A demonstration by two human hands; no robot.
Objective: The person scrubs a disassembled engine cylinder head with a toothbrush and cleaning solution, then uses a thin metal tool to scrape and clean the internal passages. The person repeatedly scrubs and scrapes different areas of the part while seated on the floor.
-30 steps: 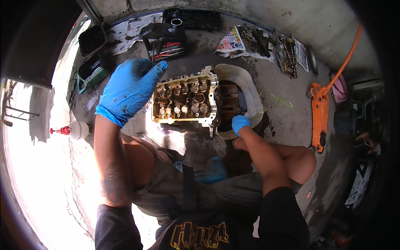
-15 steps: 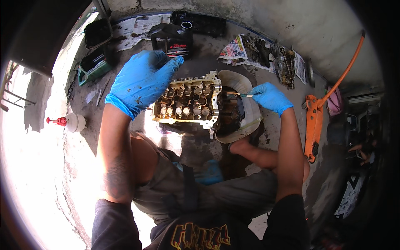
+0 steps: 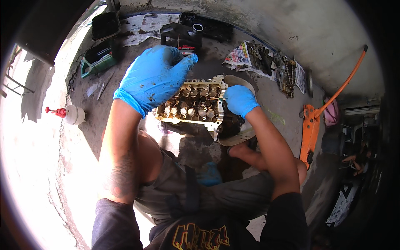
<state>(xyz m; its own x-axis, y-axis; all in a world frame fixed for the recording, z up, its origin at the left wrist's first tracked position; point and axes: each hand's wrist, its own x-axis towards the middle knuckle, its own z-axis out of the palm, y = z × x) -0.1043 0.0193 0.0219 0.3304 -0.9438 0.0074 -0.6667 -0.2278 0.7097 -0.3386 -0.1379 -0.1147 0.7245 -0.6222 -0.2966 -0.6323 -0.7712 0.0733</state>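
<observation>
An engine cylinder head [image 3: 203, 121], its rows of round bores facing up, lies in front of me. Its right end reaches over a pale basin [image 3: 246, 135] that is dark inside. My right hand [image 3: 240, 101], in a blue glove, is closed at that right end around a slim brush, which the fist almost wholly hides. My left hand [image 3: 154, 79], gloved in blue too, covers the head's far left corner. Its thumb stretches out to the right while the other fingers are bent down out of sight, so I cannot tell whether they hold anything.
A black jug [image 3: 181, 37], a green open container [image 3: 99, 60] and a black tray [image 3: 214, 28] stand at the back. Greasy metal parts [image 3: 260, 56] lie on newspaper. At right is an orange floor jack [image 3: 309, 129]; at left, a white bottle with a red top [image 3: 75, 114].
My right hand has moved left from over the basin to the cylinder head's end, and the brush has gone behind the glove. My left hand has kept its pose; the whole view has shifted slightly.
</observation>
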